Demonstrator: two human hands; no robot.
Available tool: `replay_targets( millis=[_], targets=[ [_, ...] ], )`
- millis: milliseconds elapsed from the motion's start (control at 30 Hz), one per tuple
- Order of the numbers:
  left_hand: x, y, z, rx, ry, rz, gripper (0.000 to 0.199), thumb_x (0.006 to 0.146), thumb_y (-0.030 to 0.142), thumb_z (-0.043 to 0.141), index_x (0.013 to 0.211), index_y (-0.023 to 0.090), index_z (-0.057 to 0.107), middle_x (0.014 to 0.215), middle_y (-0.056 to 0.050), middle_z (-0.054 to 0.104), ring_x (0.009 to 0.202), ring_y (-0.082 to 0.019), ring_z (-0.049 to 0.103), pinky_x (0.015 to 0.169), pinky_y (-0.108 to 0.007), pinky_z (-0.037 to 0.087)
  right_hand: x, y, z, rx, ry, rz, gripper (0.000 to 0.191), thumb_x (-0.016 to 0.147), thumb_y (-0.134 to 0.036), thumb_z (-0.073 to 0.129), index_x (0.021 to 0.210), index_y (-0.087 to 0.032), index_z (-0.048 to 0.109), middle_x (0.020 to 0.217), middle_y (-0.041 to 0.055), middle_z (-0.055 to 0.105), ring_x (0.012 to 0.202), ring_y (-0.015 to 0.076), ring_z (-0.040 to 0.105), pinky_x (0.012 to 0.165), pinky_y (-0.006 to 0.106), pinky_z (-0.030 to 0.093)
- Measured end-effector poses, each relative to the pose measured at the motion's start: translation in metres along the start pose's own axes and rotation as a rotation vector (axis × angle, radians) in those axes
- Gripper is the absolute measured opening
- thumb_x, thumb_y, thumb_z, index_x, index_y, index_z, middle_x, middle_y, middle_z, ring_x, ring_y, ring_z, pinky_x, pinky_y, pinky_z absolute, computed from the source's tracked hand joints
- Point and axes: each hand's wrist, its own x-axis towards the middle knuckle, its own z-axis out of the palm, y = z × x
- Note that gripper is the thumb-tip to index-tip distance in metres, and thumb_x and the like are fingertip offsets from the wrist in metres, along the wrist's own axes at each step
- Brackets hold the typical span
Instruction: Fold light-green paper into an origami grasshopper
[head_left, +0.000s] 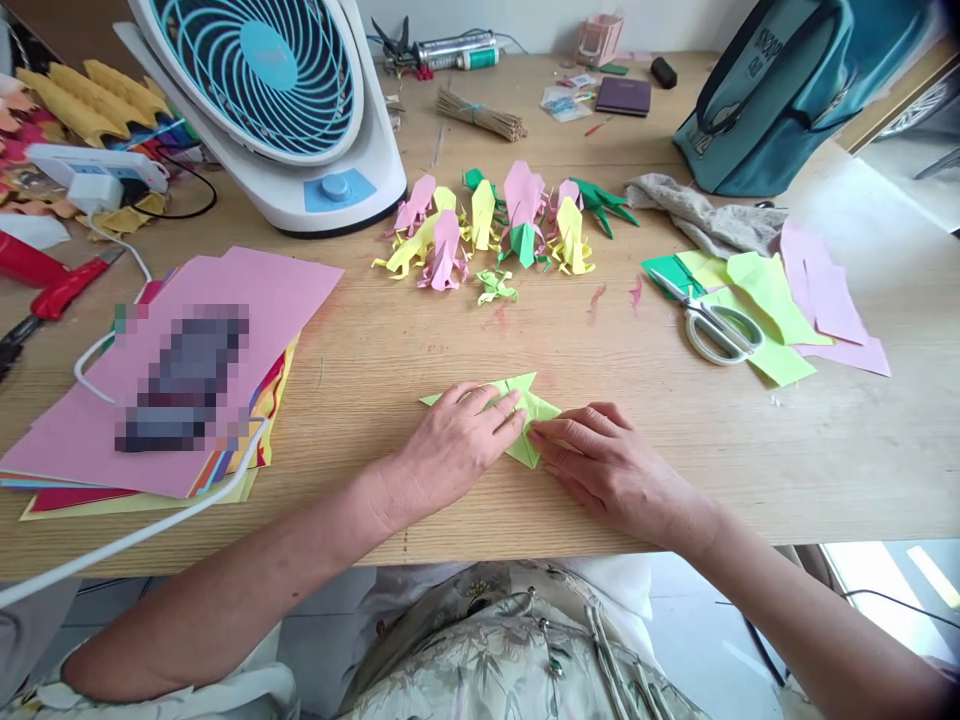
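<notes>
A light green folded paper (531,410) lies on the table in front of me, its pointed corners showing around my fingers. My left hand (463,440) rests across its left part with fingers stretched out and pressing down. At the paper's right corner, my right hand (611,465) has its fingers closed together on the edge; the thumb is mostly hidden. Beyond my hands stands a group of folded paper figures in pink, yellow and green, among them a pink figure (446,250) and a small light green figure (496,287).
White-handled scissors (712,320) lie on paper scraps (780,300) at right. A stack of coloured paper (292,285) with a blurred dark object and a white cable is at left. Behind are a fan (330,190), a bundle of sticks (480,113), a grey cloth (697,212) and a teal bag (772,110).
</notes>
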Motion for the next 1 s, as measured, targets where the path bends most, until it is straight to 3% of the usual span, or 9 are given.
replay_targets(
  millis=[100, 267, 533, 733, 1000],
  targets=[
    [0.001, 0.001, 0.004, -0.085, 0.0, -0.019, 0.029, 0.094, 0.012, 0.054, 0.122, 0.013, 0.062, 0.132, -0.01, 0.063, 0.124, -0.025, 0.055, 0.103, -0.041, 0.049, 0.002, -0.001, 0.0, 0.027, -0.001, 0.022, 0.023, 0.098, -0.014, 0.049, 0.111, -0.018, 0.067, 0.12, 0.0088, 0.069, 0.099, 0.022, 0.06, 0.086, 0.041, 0.042],
    [-0.002, 0.003, 0.01, -0.173, 0.0, -0.082, 0.031, 0.095, 0.012, 0.054, 0.125, 0.014, 0.06, 0.137, -0.012, 0.059, 0.128, -0.024, 0.053, 0.104, -0.04, 0.049, 0.016, 0.007, -0.001, 0.062, 0.061, 0.112, 0.023, 0.098, -0.017, 0.049, 0.115, -0.018, 0.065, 0.117, 0.0097, 0.07, 0.1, 0.0233, 0.059, 0.085, 0.04, 0.044],
    [0.002, 0.001, 0.009, -0.147, -0.084, -0.136, 0.021, 0.096, 0.018, 0.052, 0.113, 0.018, 0.064, 0.146, -0.013, 0.051, 0.122, -0.03, 0.054, 0.095, -0.045, 0.052, 0.028, 0.022, 0.004, -0.031, -0.018, 0.057, 0.015, 0.097, -0.015, 0.05, 0.105, -0.014, 0.062, 0.126, 0.0112, 0.067, 0.116, 0.027, 0.055, 0.093, 0.041, 0.041],
    [0.001, 0.005, 0.008, -0.126, -0.123, -0.181, 0.029, 0.097, 0.016, 0.048, 0.122, 0.021, 0.061, 0.149, -0.011, 0.049, 0.14, -0.035, 0.041, 0.105, -0.051, 0.044, 0.031, 0.025, 0.004, -0.075, -0.045, -0.006, 0.018, 0.098, -0.019, 0.05, 0.11, -0.014, 0.062, 0.129, 0.0127, 0.066, 0.119, 0.0288, 0.053, 0.093, 0.042, 0.04],
    [0.003, 0.01, 0.006, -0.125, -0.17, -0.197, 0.025, 0.095, 0.015, 0.05, 0.117, 0.02, 0.062, 0.151, -0.012, 0.047, 0.143, -0.04, 0.036, 0.112, -0.057, 0.037, 0.02, 0.031, -0.002, -0.032, -0.059, 0.009, 0.015, 0.098, -0.018, 0.047, 0.102, -0.016, 0.061, 0.126, 0.0124, 0.068, 0.113, 0.0269, 0.057, 0.092, 0.042, 0.041]
  ],
)
